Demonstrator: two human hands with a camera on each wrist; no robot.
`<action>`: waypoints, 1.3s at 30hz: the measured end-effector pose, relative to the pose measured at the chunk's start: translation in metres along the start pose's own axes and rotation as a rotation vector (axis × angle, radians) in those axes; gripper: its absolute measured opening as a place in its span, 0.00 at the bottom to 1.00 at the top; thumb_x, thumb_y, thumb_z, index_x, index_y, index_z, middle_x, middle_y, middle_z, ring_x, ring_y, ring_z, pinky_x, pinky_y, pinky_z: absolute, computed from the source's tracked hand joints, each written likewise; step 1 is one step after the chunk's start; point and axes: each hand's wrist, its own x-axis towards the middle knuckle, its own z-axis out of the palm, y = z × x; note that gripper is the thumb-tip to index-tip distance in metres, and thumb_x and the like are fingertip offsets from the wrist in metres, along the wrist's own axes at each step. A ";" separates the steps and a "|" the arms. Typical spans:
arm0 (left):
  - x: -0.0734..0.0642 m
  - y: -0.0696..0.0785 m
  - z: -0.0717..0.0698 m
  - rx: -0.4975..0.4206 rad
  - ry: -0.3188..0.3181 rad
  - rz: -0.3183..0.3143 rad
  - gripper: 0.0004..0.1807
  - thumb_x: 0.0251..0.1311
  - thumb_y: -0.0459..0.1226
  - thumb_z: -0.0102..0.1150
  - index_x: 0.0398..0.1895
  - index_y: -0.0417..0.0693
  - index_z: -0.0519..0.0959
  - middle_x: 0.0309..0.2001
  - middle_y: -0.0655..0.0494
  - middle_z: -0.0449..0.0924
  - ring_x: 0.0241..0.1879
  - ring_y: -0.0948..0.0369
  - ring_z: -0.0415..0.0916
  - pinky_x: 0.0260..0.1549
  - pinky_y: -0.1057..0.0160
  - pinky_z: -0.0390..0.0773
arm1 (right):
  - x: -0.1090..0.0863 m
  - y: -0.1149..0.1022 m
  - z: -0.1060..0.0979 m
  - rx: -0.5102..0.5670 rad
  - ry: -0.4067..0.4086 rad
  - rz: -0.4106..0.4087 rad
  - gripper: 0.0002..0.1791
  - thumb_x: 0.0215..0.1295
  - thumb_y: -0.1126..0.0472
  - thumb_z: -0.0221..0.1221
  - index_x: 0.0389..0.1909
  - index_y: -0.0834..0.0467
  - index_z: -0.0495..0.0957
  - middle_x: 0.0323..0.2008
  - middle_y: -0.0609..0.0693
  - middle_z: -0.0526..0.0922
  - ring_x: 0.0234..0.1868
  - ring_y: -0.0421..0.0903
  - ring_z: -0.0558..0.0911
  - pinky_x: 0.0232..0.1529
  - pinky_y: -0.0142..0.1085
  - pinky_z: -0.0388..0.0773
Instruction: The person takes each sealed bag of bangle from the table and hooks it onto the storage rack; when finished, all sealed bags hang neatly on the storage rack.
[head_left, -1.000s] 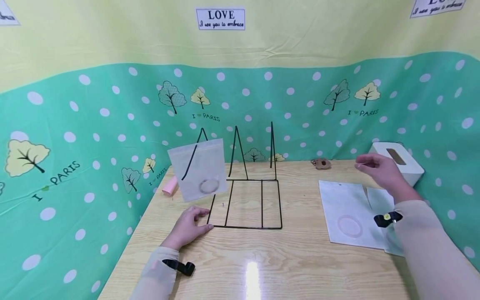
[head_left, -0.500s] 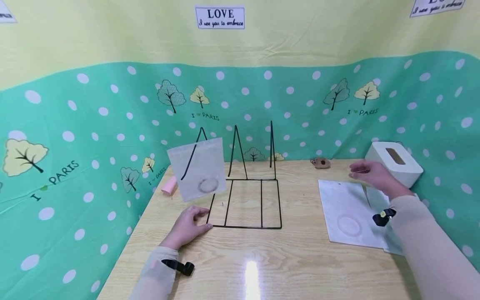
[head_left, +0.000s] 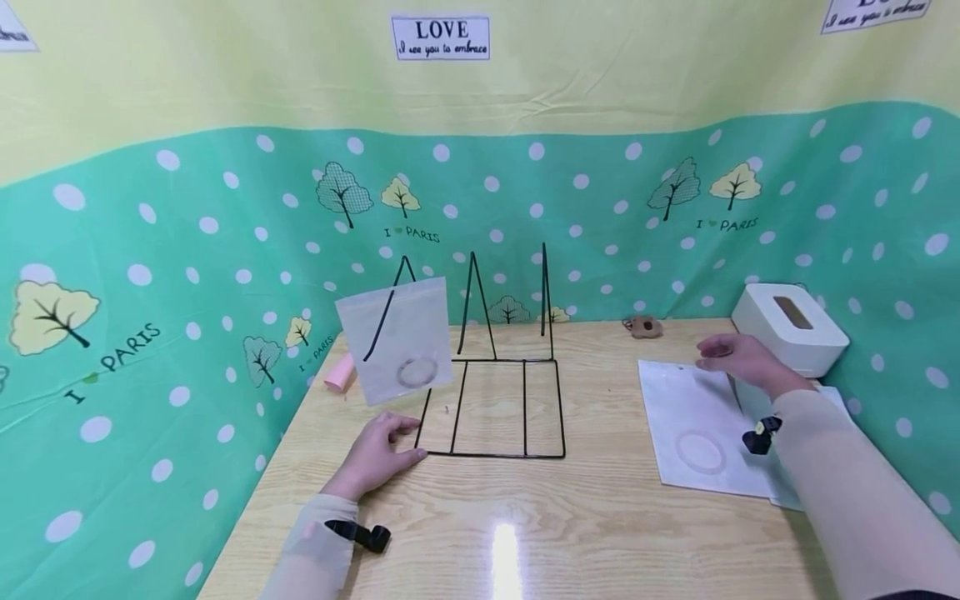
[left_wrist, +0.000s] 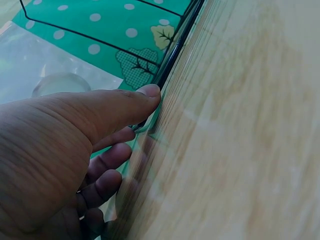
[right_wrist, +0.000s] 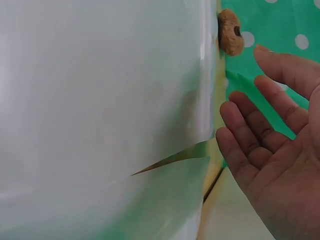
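A black wire rack with several pointed uprights stands on the table. My left hand holds its front left corner; in the left wrist view the thumb lies on the wire with fingers curled beyond it. A translucent bag with a ring mark stands tilted in the left upright, one wire in front of it. At right, frosted bags lie flat and overlap. My right hand hovers at their far edge, fingers loosely bent, nothing seen in it. In the right wrist view its fingers are beside the bag edge.
A white tissue box stands at the back right, just behind my right hand. Near the back edge lies a small brown object. A pink cylinder sits left of the rack. A dotted green curtain encloses the table.
My right hand has lowered toward me and slightly left, to the far edge of the flat bags. The left hand, rack and standing bag have stayed put.
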 end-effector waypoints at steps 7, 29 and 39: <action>-0.001 0.000 0.002 -0.006 0.017 0.012 0.28 0.53 0.46 0.82 0.57 0.49 0.85 0.47 0.59 0.80 0.45 0.59 0.74 0.49 0.53 0.75 | 0.005 0.009 0.005 0.002 -0.002 -0.004 0.32 0.73 0.55 0.65 0.67 0.70 0.70 0.61 0.72 0.76 0.61 0.69 0.74 0.59 0.64 0.72; 0.000 0.000 0.000 -0.001 0.012 0.014 0.28 0.53 0.47 0.82 0.57 0.50 0.86 0.47 0.59 0.80 0.45 0.59 0.74 0.49 0.53 0.75 | 0.013 0.010 0.013 -0.014 0.052 0.042 0.24 0.64 0.65 0.70 0.60 0.63 0.79 0.46 0.60 0.79 0.45 0.58 0.78 0.39 0.42 0.78; 0.001 -0.002 0.001 -0.003 0.023 0.010 0.27 0.53 0.46 0.82 0.56 0.50 0.86 0.47 0.60 0.80 0.46 0.59 0.74 0.50 0.53 0.75 | -0.002 0.000 0.005 -0.067 0.047 -0.007 0.16 0.75 0.57 0.63 0.55 0.63 0.82 0.49 0.63 0.82 0.49 0.60 0.78 0.44 0.49 0.80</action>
